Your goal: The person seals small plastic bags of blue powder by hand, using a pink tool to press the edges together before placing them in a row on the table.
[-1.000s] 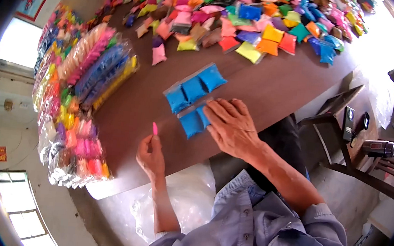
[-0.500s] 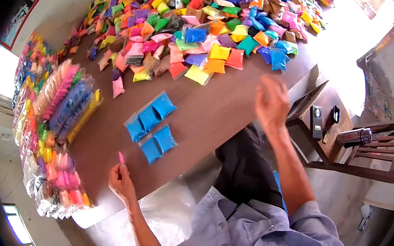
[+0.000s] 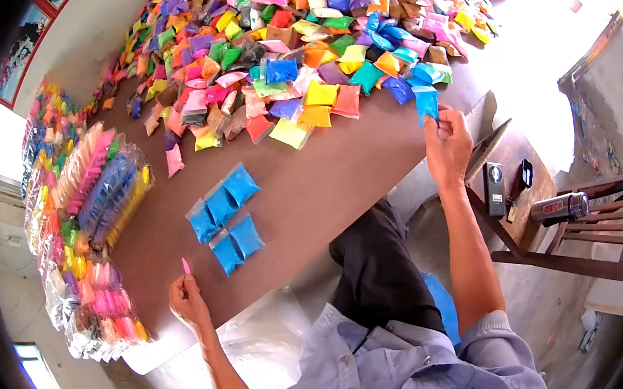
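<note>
My right hand (image 3: 449, 151) is closed, thumb and fingers pinching the near corner of a blue packet (image 3: 425, 102) at the right front edge of the heap. Between the fingertips of my left hand (image 3: 189, 304), a small pink pointed object (image 3: 186, 266) sticks up; its exact kind I cannot make out. That hand is over the table's near left edge. Up and right of it, several blue packets (image 3: 221, 207) lie flat in two short rows, side by side, in clear plastic.
A large heap of small coloured packets (image 3: 320, 94) covers the far part of the brown table (image 3: 319, 195). Bundled bags of packets (image 3: 107, 199) line the left side. To the right stand a small wooden table (image 3: 520, 226) with a bottle (image 3: 561, 207), and a chair (image 3: 603, 250).
My right hand has gone from open above the table's right edge to gripping a blue packet at the heap. My left hand keeps the pink object. The view has shifted slightly.
</note>
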`<action>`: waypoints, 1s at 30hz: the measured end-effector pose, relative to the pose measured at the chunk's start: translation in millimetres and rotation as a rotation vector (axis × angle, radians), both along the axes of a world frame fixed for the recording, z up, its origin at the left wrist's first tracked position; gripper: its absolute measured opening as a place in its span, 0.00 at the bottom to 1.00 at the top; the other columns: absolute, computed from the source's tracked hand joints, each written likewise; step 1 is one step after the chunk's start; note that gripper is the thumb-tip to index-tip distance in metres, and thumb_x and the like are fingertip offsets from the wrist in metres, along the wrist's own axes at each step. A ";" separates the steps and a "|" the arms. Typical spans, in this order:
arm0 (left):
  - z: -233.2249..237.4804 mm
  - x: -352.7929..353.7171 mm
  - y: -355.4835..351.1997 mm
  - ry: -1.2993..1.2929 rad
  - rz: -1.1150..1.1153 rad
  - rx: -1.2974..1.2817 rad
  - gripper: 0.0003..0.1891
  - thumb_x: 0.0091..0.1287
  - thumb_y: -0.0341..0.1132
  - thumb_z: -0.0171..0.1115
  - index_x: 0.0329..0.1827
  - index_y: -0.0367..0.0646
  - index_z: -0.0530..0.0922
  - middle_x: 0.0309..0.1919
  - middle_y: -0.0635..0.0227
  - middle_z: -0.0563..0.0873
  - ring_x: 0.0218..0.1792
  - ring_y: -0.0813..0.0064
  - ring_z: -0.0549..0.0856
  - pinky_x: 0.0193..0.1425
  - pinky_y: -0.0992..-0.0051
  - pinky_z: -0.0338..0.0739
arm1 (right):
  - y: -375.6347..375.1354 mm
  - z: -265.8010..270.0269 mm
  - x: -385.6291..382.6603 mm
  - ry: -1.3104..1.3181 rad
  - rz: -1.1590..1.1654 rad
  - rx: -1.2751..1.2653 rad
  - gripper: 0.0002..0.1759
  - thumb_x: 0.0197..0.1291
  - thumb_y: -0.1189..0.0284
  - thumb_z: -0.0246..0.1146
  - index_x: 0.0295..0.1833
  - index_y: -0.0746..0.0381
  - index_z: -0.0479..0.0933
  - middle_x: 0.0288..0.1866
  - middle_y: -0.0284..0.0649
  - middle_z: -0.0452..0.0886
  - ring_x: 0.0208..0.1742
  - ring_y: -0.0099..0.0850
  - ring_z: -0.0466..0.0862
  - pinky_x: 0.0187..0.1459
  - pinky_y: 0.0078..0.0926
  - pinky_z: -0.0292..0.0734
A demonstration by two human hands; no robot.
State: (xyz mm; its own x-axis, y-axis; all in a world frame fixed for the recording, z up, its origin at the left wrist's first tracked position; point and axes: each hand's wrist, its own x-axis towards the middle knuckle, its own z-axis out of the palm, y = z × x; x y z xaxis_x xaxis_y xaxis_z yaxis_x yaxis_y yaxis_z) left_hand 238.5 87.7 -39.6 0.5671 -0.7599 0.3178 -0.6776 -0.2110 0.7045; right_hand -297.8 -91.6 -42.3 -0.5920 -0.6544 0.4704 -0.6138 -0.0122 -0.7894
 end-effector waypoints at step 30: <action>29.1 -245.3 -61.3 -0.135 -0.842 -0.069 0.04 0.73 0.28 0.74 0.47 0.41 0.89 0.36 0.59 0.90 0.31 0.60 0.90 0.35 0.63 0.83 | 142.2 9.5 137.7 -0.598 0.394 0.360 0.16 0.67 0.67 0.73 0.50 0.69 0.84 0.39 0.47 0.91 0.34 0.29 0.88 0.42 0.29 0.84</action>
State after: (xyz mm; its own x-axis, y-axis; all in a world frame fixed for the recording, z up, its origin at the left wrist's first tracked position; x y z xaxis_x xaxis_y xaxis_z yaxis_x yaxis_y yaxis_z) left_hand -6.8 26.5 -10.4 -0.2240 -0.8873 0.4032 -0.6684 0.4409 0.5990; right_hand -160.1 50.6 -32.9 -0.3706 -0.9191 -0.1336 -0.0886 0.1782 -0.9800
